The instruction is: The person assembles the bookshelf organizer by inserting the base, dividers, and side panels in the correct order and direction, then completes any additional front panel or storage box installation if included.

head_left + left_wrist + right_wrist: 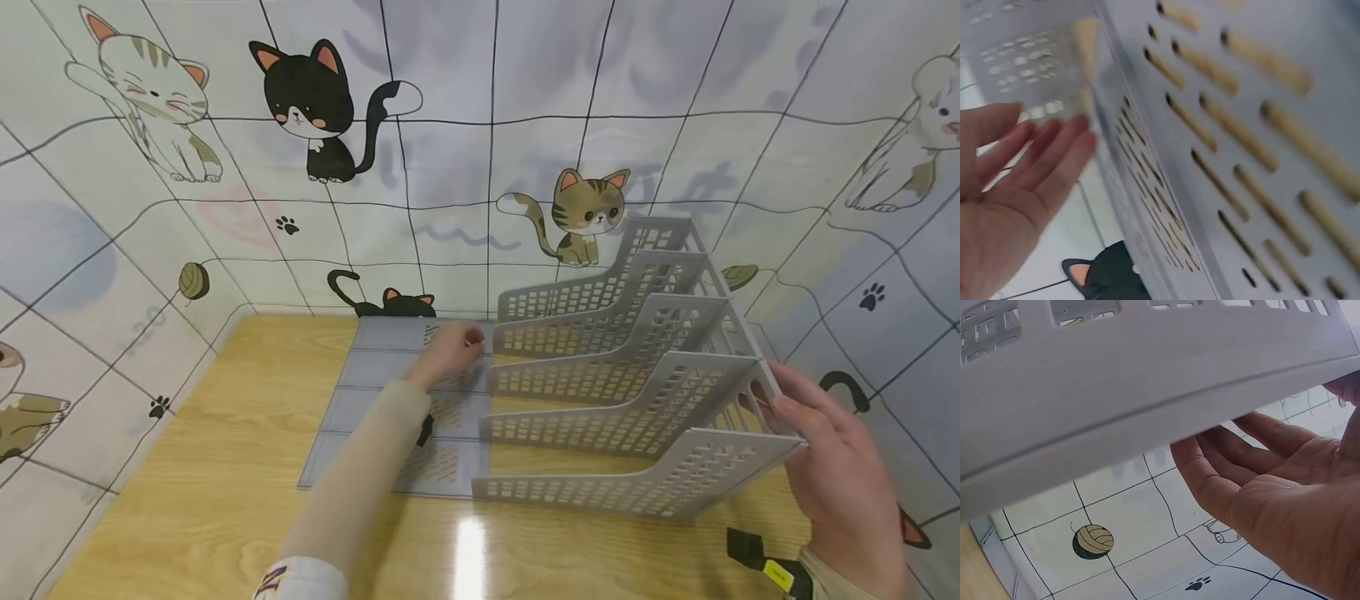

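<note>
A grey plastic file rack (645, 487) with several upright, perforated dividers stands on the right half of the table. My right hand (840, 458) grips its back frame, thumb over the near edge; in the right wrist view, the fingers (1200, 481) curl beneath the rack's rim (1116, 387). Left of the rack lies a flat grey slotted panel (360, 408), marked into several sections, its right edge at the dividers' front ends. My left hand (447, 354) hovers over the panel's far right part. The left wrist view shows its fingers (1054, 169) loosely extended close to a perforated divider (1029, 59).
The wooden table (247, 425) extends left of the panel and in front of the rack. A cat-printed, tiled-pattern wall covering (450, 167) encloses the back and both sides, close behind the rack. A dark strap with a yellow tag (778, 575) hangs at my right wrist.
</note>
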{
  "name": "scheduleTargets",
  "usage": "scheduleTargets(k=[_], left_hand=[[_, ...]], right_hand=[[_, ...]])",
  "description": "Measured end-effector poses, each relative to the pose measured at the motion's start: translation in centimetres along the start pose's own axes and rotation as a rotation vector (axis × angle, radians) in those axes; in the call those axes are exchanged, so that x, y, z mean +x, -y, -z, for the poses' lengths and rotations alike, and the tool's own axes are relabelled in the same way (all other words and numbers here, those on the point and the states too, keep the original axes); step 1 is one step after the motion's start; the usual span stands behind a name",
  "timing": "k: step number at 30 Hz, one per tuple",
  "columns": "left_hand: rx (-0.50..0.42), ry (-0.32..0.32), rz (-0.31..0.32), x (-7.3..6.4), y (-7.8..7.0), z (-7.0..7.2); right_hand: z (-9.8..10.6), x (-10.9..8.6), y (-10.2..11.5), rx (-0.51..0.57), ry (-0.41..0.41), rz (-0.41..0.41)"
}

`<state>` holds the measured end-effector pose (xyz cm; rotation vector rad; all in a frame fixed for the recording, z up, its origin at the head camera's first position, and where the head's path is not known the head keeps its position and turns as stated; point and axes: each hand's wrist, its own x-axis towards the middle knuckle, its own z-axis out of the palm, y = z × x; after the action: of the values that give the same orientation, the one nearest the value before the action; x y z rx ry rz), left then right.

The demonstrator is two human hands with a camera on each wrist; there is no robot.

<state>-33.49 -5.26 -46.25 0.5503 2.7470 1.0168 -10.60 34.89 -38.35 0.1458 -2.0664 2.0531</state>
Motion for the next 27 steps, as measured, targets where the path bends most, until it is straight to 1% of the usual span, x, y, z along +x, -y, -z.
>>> scheduleTargets(k=[1,3,6,8,11,15,17,19,21,27], left_hand=[[-0.006,-0.009,0.007,0.5,0.0,-0.1],[-0.009,-0.005,0.010,1.2,0.0,-0.2],[0.025,0.030,0.011,2.1,0.1,-0.6],[0.050,0.044,0.007,2.4,0.1,-0.8],[0.066,0.050,-0.011,2.9,-0.2,-0.7],[0.081,0.037,-0.040,2.8,-0.3,-0.7],[0.093,0.028,-0.057,2.9,-0.3,-0.6],[0.101,0.024,-0.063,3.0,-0.3,-0.5],[0.097,0.026,-0.061,2.9,-0.2,-0.4],[0.061,0.020,-0.042,2.8,0.2,-0.4]], right_hand=[[0.0,0.0,0.0,0.007,-0.002,-0.007],[0.0,-0.1,0.0,0.011,-0.006,-0.030],[0.1,-0.2,0.0,0.009,-0.005,-0.061],[0.1,-0.3,0.1,-0.007,0.000,-0.064],[0.3,-0.2,0.1,-0.018,0.009,-0.043],[0.5,-0.2,-0.1,0.019,0.034,-0.025],[0.6,0.0,-0.1,0.051,0.048,-0.004],[0.7,0.1,-0.2,0.057,0.056,0.015],[0.7,0.1,-0.3,0.062,0.062,0.035],[0.7,0.1,-0.3,0.060,0.075,0.031]])
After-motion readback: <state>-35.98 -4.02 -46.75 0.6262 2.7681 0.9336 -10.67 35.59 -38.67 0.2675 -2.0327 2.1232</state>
